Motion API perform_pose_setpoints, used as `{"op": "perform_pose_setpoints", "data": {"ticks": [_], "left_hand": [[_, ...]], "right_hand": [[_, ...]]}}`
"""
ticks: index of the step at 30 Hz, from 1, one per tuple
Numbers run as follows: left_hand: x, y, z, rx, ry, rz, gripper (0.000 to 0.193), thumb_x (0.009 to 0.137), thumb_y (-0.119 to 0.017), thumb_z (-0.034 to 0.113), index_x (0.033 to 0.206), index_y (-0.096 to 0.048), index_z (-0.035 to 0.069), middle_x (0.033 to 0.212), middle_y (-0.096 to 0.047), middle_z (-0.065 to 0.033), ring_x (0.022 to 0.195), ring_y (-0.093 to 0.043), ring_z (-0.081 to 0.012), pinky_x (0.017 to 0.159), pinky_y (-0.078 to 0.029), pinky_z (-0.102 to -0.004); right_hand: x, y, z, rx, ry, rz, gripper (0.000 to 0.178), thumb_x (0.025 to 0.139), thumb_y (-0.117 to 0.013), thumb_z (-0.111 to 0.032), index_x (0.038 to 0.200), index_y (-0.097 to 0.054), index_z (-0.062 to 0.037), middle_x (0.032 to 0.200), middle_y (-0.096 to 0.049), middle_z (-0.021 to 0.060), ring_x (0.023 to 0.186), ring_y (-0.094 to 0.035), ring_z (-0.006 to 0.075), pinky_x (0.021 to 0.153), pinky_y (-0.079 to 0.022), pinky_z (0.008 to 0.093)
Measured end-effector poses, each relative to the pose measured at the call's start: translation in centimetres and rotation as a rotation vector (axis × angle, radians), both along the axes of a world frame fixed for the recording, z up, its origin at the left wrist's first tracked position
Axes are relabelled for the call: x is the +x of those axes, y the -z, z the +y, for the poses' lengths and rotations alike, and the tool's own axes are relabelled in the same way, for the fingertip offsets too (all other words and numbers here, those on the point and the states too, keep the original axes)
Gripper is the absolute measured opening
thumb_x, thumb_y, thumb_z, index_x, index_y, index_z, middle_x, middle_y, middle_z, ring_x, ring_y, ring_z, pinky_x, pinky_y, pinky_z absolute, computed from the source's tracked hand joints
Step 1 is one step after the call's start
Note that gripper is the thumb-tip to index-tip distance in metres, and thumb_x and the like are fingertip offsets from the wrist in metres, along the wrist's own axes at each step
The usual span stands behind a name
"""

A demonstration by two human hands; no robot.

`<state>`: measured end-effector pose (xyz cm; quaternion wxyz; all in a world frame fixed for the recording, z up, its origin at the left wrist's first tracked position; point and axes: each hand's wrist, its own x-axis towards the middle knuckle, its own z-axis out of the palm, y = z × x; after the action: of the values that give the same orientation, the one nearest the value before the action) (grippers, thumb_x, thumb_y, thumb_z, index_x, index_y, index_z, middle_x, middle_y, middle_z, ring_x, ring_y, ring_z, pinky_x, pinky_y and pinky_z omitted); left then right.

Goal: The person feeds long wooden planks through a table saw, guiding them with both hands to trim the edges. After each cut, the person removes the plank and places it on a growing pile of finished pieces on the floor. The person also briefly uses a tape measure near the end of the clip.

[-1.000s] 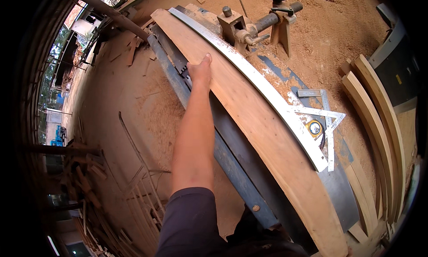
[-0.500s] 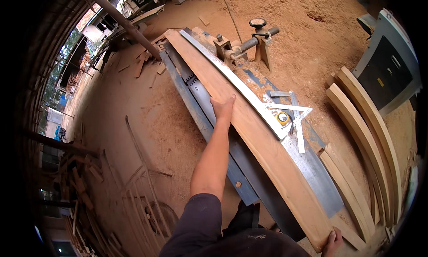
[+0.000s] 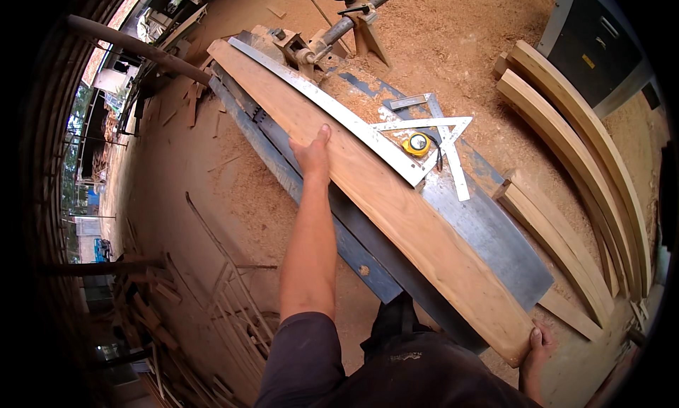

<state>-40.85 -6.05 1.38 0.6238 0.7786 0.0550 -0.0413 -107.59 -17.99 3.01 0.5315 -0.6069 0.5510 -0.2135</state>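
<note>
One board (image 3: 424,234) gripped by left hand (image 3: 312,155) at edge and right hand (image 3: 540,343) at near end, beside one bar (image 3: 351,127), one tape (image 3: 416,145), two squares (image 3: 457,179)

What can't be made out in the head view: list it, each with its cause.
All head view:
- Left hand: most fingers, hidden by the hand itself and the plank.
- Right hand: fingertips, hidden likewise.
- Plank underside: hidden by its top face.
- Yellow tape measure: markings too small.
- Black-and-gray cabinet: top cut off by the upper edge.
</note>
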Motion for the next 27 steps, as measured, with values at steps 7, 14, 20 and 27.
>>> {"op": "perform_pose_setpoints", "data": {"ticks": [7, 14, 20, 27], "left_hand": [[4.0, 0.7, 0.9, -0.079, 0.037, -0.037, 0.097, 0.085, -0.083, 0.013, 0.154, -0.021, -0.014, 0.15, -0.048, -0.0279, 0.132, -0.054, -0.0347, 0.113, -0.044, -0.0403], [7.2, 1.0, 1.1, -0.058, 0.005, -0.048, 0.084, 0.085, -0.084, 0.012, 0.148, -0.035, -0.012, 0.14, -0.057, -0.0245, 0.122, -0.06, -0.0322, 0.106, -0.048, -0.0389], [11.2, 2.2, 2.0, -0.05, 0.013, -0.072, 0.083, 0.085, -0.084, 0.01, 0.148, -0.035, -0.013, 0.142, -0.057, -0.0245, 0.125, -0.059, -0.032, 0.108, -0.046, -0.0382], [14.4, 2.0, 2.2, -0.103, 0.041, -0.082, 0.073, 0.085, -0.084, 0.009, 0.143, -0.044, -0.009, 0.137, -0.061, -0.0203, 0.119, -0.062, -0.0295, 0.104, -0.048, -0.037]], "right_hand": [[3.4, -0.2, 0.6, 0.006, 0.002, 0.016, 0.033, 0.096, -0.067, -0.021, 0.11, -0.074, 0.0074, 0.11, -0.072, 0.0132, 0.106, -0.063, 0.0228, 0.1, -0.046, 0.0365], [7.0, -0.8, 0.8, 0.036, 0.014, 0.029, 0.028, 0.095, -0.067, -0.014, 0.112, -0.074, 0.0075, 0.113, -0.071, 0.0159, 0.11, -0.063, 0.0248, 0.104, -0.045, 0.0372], [9.9, -0.6, 1.2, 0.018, 0.019, -0.013, 0.029, 0.095, -0.07, -0.016, 0.111, -0.074, 0.0073, 0.113, -0.071, 0.0158, 0.11, -0.063, 0.0248, 0.103, -0.045, 0.0375], [13.1, -0.5, 1.7, 0.032, 0.033, -0.017, 0.03, 0.096, -0.071, -0.018, 0.112, -0.075, 0.0066, 0.114, -0.071, 0.0154, 0.11, -0.063, 0.0242, 0.103, -0.045, 0.0372]]}}
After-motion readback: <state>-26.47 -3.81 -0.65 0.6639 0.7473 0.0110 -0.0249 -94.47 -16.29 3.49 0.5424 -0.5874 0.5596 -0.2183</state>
